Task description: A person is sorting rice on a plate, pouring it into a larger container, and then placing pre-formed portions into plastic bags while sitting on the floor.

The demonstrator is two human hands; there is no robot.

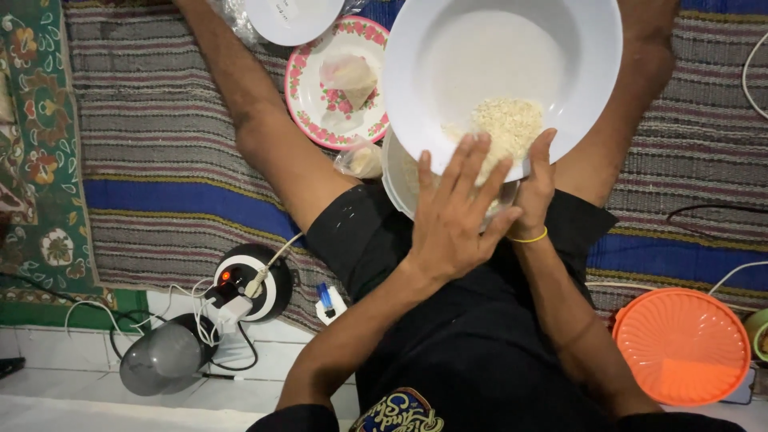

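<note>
White is the big bowl (480, 56) I see tipped over my lap, with a heap of pale grains (506, 124) at its low edge. My left hand (456, 216) is open, fingers spread flat on the rim by the grains. My right hand (534, 188) grips the rim, thumb inside. Under the bowl sits a clear tub (398, 172), mostly hidden. A flowered plate (308, 96) holds a small plastic bag (350, 78). An orange lid (680, 344) lies near my right side. Another white dish (292, 20) is cut off at the top.
</note>
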